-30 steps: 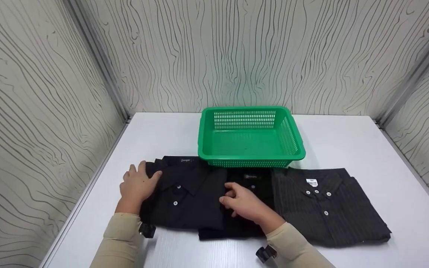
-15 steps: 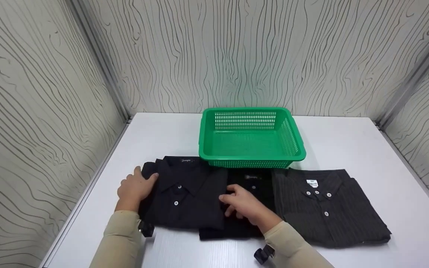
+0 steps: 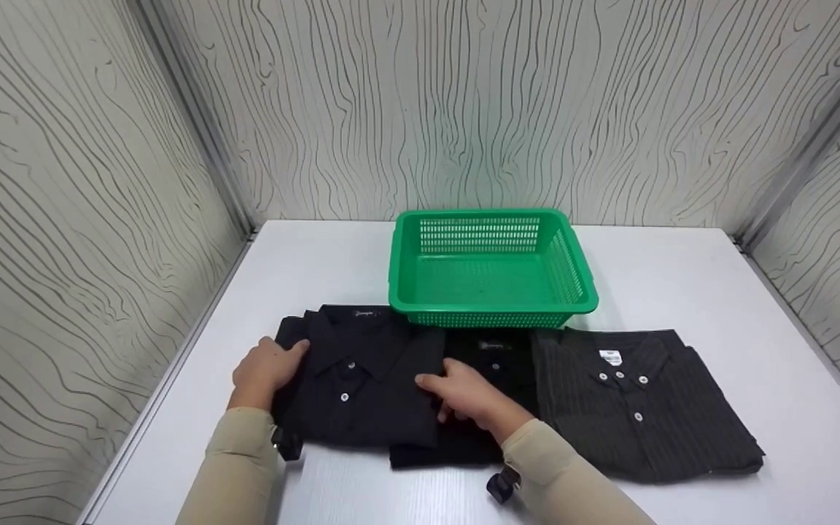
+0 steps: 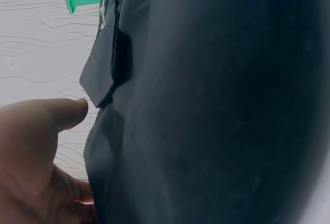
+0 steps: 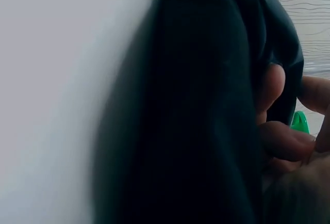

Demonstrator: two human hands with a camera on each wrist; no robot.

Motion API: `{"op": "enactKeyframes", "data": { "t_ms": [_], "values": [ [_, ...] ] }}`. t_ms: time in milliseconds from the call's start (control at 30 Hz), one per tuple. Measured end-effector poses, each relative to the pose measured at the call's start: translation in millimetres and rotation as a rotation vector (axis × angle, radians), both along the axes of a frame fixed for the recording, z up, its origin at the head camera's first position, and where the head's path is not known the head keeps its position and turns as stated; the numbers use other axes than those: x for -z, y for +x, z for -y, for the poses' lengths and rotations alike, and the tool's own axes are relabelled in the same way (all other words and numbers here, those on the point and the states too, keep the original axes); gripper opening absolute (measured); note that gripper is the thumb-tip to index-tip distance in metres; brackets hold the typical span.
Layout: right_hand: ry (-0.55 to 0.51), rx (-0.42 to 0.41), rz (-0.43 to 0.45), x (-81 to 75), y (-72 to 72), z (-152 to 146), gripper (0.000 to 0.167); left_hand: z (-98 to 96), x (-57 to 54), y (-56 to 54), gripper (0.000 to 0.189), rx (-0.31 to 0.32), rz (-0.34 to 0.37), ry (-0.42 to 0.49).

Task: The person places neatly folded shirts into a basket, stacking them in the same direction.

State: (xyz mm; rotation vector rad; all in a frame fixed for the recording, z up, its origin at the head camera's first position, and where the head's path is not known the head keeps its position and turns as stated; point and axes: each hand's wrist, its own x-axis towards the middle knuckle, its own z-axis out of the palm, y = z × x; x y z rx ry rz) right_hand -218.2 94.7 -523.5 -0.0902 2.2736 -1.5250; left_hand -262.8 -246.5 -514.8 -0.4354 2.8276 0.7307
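A folded dark navy shirt (image 3: 372, 394) with white buttons lies at the left of the row, overlapping a folded black shirt (image 3: 507, 437) in the middle. My left hand (image 3: 265, 370) holds the navy shirt's left edge, thumb on top. In the left wrist view the thumb (image 4: 67, 113) shows near the collar, and other fingers go partly behind the cloth. My right hand (image 3: 467, 394) pinches the navy shirt's right edge above the black shirt. Some right fingers (image 5: 273, 84) show against the dark fabric in the right wrist view.
A green plastic basket (image 3: 493, 310) stands behind the shirts, with nothing in it. To the right lies a folded dark grey striped shirt (image 3: 653, 430) with a white label. Patterned panels (image 3: 500, 109) enclose the white table (image 3: 318, 255) at the back and sides.
My left fingers, spread over the shirt's edge before, have drawn down and curled at its left side. My right hand has moved slightly left, its thumb now on the navy shirt's right edge.
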Motion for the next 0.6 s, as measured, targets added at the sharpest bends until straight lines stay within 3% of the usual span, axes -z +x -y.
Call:
{"op": "enactKeyframes", "data": {
  "t_ms": [333, 600],
  "values": [
    [0.009, -0.057, -0.064, 3.2, -3.8, 6.6, 0.034, 1.3, 4.2, -0.9, 0.083, 0.008, 0.028, 0.060],
    [0.013, -0.097, -0.096, 4.1, -4.5, 5.3, 0.019, 2.7, 3.2, -3.0, 0.069, 0.099, 0.018, 0.122]
  ]
}}
